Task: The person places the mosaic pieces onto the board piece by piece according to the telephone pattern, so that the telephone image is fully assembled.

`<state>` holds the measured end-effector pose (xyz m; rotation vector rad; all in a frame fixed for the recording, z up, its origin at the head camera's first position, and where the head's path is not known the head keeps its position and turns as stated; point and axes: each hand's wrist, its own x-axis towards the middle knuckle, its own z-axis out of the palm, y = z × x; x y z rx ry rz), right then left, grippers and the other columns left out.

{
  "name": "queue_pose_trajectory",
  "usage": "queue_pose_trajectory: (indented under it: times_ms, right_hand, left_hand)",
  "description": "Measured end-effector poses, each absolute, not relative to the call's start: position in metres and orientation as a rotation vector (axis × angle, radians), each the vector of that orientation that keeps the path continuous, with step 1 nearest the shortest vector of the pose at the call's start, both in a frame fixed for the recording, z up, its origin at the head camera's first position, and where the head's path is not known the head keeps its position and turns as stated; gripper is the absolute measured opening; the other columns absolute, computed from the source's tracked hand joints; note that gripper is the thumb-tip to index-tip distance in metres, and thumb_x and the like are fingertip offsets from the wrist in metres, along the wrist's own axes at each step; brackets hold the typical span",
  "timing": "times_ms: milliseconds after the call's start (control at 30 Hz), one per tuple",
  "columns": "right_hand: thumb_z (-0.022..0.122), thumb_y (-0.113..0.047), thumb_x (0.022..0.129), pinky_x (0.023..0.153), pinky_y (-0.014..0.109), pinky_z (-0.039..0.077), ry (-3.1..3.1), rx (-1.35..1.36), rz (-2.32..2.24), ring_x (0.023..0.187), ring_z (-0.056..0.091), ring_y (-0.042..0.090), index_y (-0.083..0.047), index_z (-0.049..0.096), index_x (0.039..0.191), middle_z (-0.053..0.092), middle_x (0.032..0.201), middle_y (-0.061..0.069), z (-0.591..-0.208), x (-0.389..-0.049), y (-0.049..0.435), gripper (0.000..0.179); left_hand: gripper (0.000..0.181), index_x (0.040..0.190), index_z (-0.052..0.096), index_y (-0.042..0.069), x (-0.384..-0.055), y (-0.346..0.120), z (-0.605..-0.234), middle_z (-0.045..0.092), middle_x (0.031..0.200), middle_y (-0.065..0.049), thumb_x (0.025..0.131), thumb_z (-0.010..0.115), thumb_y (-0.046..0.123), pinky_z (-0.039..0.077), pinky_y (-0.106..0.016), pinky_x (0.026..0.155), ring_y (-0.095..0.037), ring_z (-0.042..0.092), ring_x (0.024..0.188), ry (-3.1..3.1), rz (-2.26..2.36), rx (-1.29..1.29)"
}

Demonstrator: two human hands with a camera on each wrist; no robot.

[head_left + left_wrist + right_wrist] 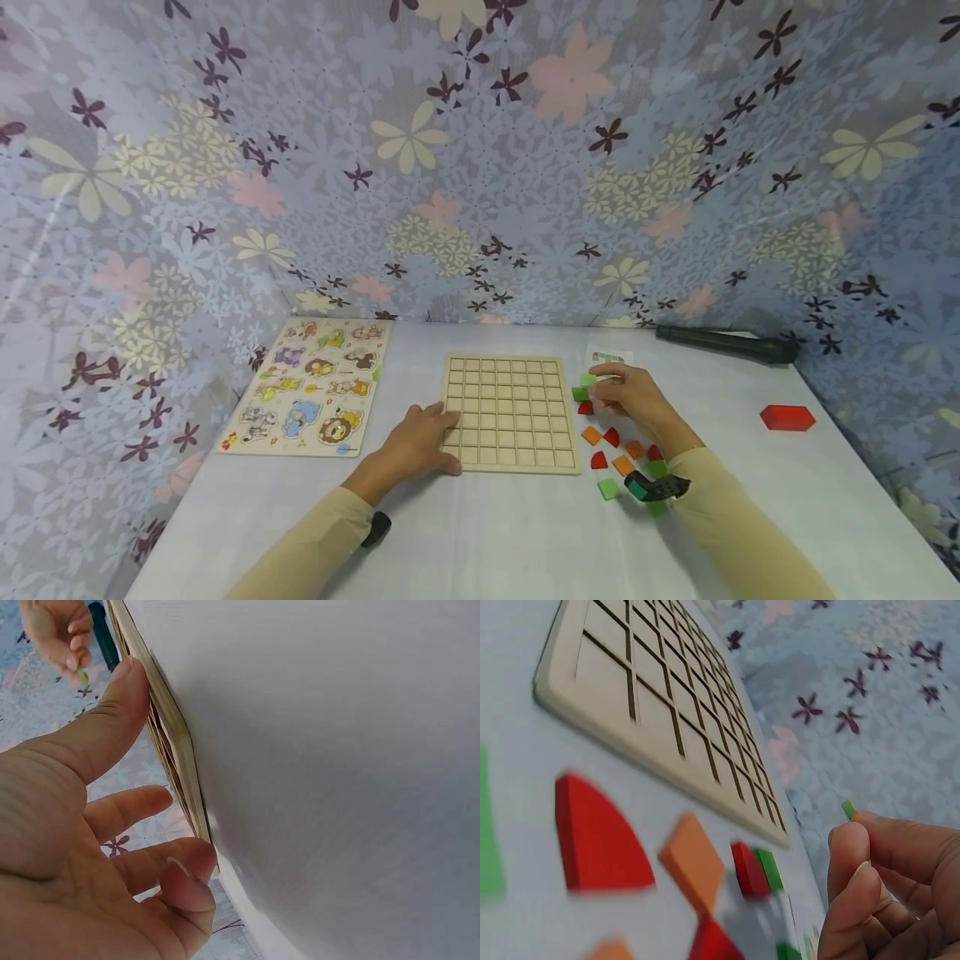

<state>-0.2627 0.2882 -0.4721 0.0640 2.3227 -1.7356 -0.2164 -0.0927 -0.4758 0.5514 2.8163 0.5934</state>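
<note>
A pale wooden grid board (515, 415) lies flat on the table in the head view. My left hand (417, 443) rests at its left edge; in the left wrist view the thumb (124, 697) and fingertips touch the board's side. To the board's right, my right hand (637, 403) pinches a small light-green tile (848, 809) between thumb and finger, above the table. Below that hand lie loose pieces: a dark green tile (580, 393), red quarter-round pieces (599, 460), orange squares (592, 436) and a light-green square (609, 489).
An animal picture board (307, 387) lies at the left. A small printed card (609, 357) is behind my right hand. Toward the right are a long black object (726, 344) and a red block (787, 417). A flowered curtain (480, 167) hangs behind the table.
</note>
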Motion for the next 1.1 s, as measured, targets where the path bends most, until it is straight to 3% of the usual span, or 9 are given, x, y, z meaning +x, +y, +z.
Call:
queue_pose_trajectory:
  times_ms: [300, 433, 700, 1100]
  right_hand:
    - [0.071, -0.015, 0.096, 0.060, 0.029, 0.050, 2.346, 0.030, -1.632, 0.065, 0.062, 0.015, -0.001, 0.054, 0.137, 0.071, 0.075, 0.005, -0.481, -0.280, 0.240, 0.046]
    - [0.073, -0.013, 0.094, 0.058, 0.029, 0.043, 2.376, -0.008, -1.581, 0.063, 0.055, 0.016, 0.000, 0.057, 0.131, 0.066, 0.084, 0.007, -0.487, -0.287, 0.225, 0.043]
    - [0.075, -0.015, 0.092, 0.070, 0.035, 0.049, 2.640, -0.069, -1.249, 0.082, 0.058, 0.023, -0.006, 0.067, 0.121, 0.064, 0.103, 0.011, -0.493, -0.292, 0.213, 0.032]
    - [0.076, -0.015, 0.090, 0.077, 0.041, 0.052, 2.799, -0.161, -1.057, 0.088, 0.063, 0.024, -0.007, 0.073, 0.119, 0.069, 0.098, 0.009, -0.486, -0.288, 0.207, 0.031]
  left_hand:
    - [0.089, 0.146, 0.056, 0.010, -0.218, -0.092, -0.474, 0.043, 0.157, -0.022, 0.071, 0.091, 0.042, 0.048, -0.050, 0.101, -0.038, 0.048, 0.128, 2.821, 0.545, 0.557]
    - [0.089, 0.145, 0.057, 0.009, -0.220, -0.091, -0.475, 0.044, 0.156, -0.022, 0.070, 0.091, 0.043, 0.048, -0.050, 0.102, -0.038, 0.048, 0.129, 2.820, 0.529, 0.566]
    - [0.093, 0.148, 0.054, 0.011, -0.221, -0.091, -0.477, 0.044, 0.156, -0.022, 0.069, 0.091, 0.044, 0.048, -0.050, 0.103, -0.040, 0.049, 0.130, 2.823, 0.512, 0.584]
    - [0.099, 0.153, 0.047, 0.011, -0.220, -0.090, -0.474, 0.047, 0.153, -0.023, 0.069, 0.091, 0.039, 0.046, -0.050, 0.106, -0.040, 0.048, 0.133, 2.819, 0.531, 0.605]
